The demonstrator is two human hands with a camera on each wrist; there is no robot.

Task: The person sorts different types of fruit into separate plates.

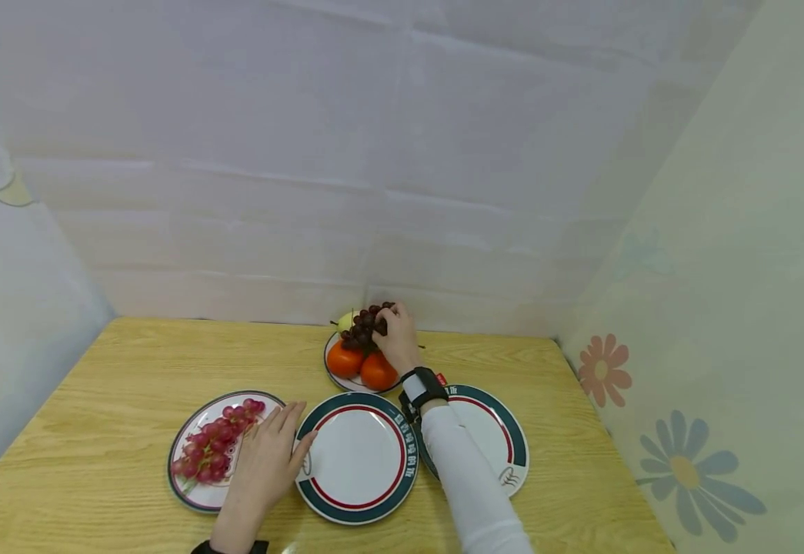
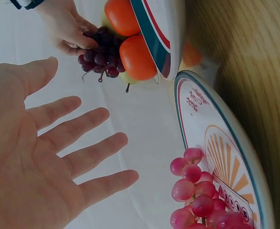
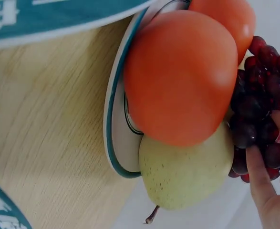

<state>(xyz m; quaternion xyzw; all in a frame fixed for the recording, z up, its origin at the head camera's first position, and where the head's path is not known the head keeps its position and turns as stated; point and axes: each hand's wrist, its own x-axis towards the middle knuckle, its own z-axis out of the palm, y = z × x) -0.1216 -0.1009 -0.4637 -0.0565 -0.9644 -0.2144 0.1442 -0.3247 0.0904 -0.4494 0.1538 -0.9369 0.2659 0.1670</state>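
At the back plate, my right hand point(image 1: 399, 338) pinches a bunch of dark purple grapes point(image 1: 361, 331) between thumb and fingers. The grapes point(image 3: 247, 112) sit against two orange-red persimmons point(image 3: 182, 78) and a yellow-green pear point(image 3: 190, 174) with a brown stem. These fruits share the back plate point(image 3: 112, 143), partly hidden under them. My left hand point(image 1: 270, 454), fingers straight and spread in the left wrist view, holds nothing. It hovers between a bunch of pink grapes point(image 1: 215, 446) on the left plate point(image 1: 183, 496) and the middle plate point(image 1: 356, 462).
A green-rimmed plate point(image 1: 492, 423) stands at the right, partly behind my right sleeve point(image 1: 474, 492). The middle plate's edge lies close to it. Pale cloth point(image 1: 291, 223) hangs behind the wooden table point(image 1: 104, 431), and a flower-printed sheet point(image 1: 685, 431) hangs at the right.
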